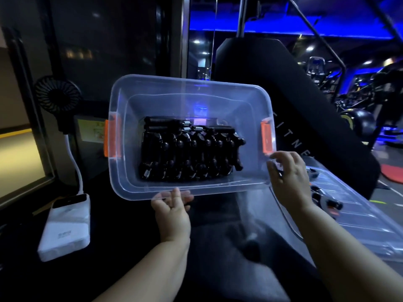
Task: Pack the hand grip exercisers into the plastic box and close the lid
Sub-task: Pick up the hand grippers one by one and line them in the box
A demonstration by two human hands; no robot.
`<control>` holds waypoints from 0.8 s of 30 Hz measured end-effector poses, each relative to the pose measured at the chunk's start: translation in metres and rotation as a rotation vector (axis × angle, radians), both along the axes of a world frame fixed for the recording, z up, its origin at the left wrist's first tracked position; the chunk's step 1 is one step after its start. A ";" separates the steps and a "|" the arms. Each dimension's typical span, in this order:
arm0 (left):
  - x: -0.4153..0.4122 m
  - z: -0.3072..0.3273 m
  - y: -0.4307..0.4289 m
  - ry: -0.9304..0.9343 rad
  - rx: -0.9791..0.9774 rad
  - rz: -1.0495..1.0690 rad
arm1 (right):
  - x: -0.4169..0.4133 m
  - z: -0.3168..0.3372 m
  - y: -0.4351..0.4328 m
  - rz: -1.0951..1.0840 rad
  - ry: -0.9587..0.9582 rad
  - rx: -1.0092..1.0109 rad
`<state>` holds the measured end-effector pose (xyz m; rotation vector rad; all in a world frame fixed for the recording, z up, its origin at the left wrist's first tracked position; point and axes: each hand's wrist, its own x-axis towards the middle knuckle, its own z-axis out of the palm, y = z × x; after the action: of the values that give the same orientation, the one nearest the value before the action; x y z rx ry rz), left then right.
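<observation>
The box (250, 99) is held up off the surface and tipped so its open top faces the camera, long axis left to right, with orange latches (112, 138) on both short ends. The grips (187, 153) are packed in a row along that axis, handles pointing near to far. The near rim is gripped at its middle by the left hand (172, 212), fingers curled under it. The near right corner is gripped by the right hand (290, 177), which is blurred. The lid (357, 219) is laid on the dark padded bench (272, 83) at right, with loose grips (325, 199) at it. A fan (57, 94) and a power bank (67, 225) are seen at left. The room is a dim, blue-lit gym.
</observation>
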<state>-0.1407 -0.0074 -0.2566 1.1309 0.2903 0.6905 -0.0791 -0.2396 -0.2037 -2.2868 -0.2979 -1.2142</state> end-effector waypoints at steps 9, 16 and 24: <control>0.000 -0.001 -0.002 0.000 0.029 0.028 | 0.003 -0.047 -0.097 -0.444 0.785 0.030; -0.001 0.000 -0.003 0.001 0.039 0.026 | 0.000 -0.047 -0.100 -0.491 0.857 0.000; 0.001 -0.002 -0.003 0.004 0.046 0.021 | -0.006 -0.039 -0.106 -0.536 0.933 0.050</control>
<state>-0.1399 -0.0101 -0.2582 1.1742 0.2910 0.7167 -0.0847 -0.3457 -0.2426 -2.6767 0.7049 -0.2255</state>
